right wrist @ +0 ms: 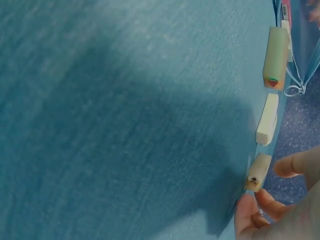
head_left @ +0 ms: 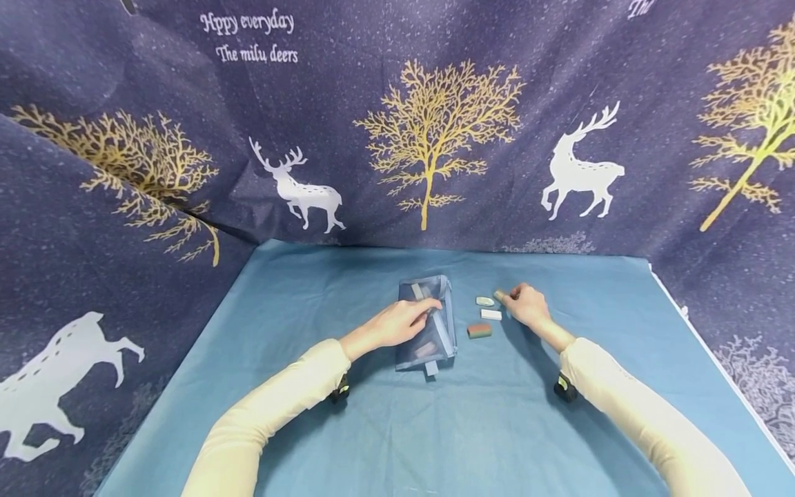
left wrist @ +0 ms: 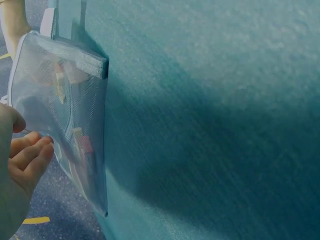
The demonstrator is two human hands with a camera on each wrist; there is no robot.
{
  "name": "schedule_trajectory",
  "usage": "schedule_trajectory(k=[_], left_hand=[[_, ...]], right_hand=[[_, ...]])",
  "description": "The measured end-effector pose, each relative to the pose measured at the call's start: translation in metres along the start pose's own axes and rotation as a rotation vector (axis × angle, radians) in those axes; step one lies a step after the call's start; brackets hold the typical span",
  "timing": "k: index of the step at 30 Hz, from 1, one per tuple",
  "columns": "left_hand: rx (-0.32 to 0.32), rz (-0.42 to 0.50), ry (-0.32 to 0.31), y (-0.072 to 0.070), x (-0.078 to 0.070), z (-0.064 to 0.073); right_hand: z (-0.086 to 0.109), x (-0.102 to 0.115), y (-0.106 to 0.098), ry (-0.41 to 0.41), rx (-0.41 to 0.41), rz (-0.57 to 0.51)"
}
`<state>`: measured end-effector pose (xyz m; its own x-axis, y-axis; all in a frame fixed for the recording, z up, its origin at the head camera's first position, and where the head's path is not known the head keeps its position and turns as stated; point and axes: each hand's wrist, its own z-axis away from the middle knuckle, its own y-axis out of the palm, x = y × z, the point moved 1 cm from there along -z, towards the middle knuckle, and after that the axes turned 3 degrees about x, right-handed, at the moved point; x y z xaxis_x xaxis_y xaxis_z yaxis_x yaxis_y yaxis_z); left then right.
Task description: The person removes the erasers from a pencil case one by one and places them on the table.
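- Across the blue-covered tabletop [head_left: 435,435], near its middle, a see-through mesh pouch [head_left: 406,355] lies with its zipped side toward the right hand [head_left: 526,304]
- Left hand [head_left: 399,324]: lies over the pouch and grips it, thumb and fingers closing at its edge as observed from the left wrist; the index finger points toward the zip side
- Pouch contents: several small pieces show through the mesh, among them a pink-ended piece [left wrist: 86,145] and a yellowish piece [left wrist: 60,85]; others are too blurred to identify
- Pouch fittings: a pale tab [head_left: 431,368] projects from the end nearest the person
- Right hand: fingers bent, fingertips at a tan block [head_left: 499,296] on the tabletop to the right of the pouch; cannot tell whether the block is pinched or merely touched
- Between the pouch and the right hand: a small pale piece [head_left: 485,301], a white block [head_left: 491,315] and a brown-and-green block [head_left: 479,330], set apart from one another, the last nearest the person
- Person: cream sleeves [head_left: 292,376] on both arms, a black device [head_left: 565,388] below the right wrist
- Behind the tabletop: a dark blue cloth [head_left: 385,200] printed with white deer and gold trees
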<state>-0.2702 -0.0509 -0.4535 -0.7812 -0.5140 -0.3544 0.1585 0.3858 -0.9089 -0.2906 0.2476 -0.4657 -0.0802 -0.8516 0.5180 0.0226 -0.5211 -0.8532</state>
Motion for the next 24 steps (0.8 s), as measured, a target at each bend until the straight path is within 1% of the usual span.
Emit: schedule_trajectory(k=[6,9,16,19,24], left_hand=[[0.011,-0.004,-0.006,0.0013,0.0003,-0.0004],[0.012,-0.007,-0.005,0.0018,0.0006,-0.0013],[0.012,-0.011,-0.002,0.0018,-0.0007,-0.001],[0.016,-0.017,-0.006,0.0022,-0.0012,-0.0007],[0.007,-0.007,-0.007,0.0015,-0.003,-0.0002]], right_hand=[[-0.0012,0.0015,0.0011,-0.011,-0.023,-0.007],[-0.0019,0.0013,0.0009,-0.034,-0.05,-0.019],[-0.0026,0.0033,0.0051,-0.131,-0.135,-0.126],[-0.003,0.0046,0.0066,-0.146,-0.149,-0.154],[-0.003,0.0063,0.009,-0.16,-0.165,-0.165]])
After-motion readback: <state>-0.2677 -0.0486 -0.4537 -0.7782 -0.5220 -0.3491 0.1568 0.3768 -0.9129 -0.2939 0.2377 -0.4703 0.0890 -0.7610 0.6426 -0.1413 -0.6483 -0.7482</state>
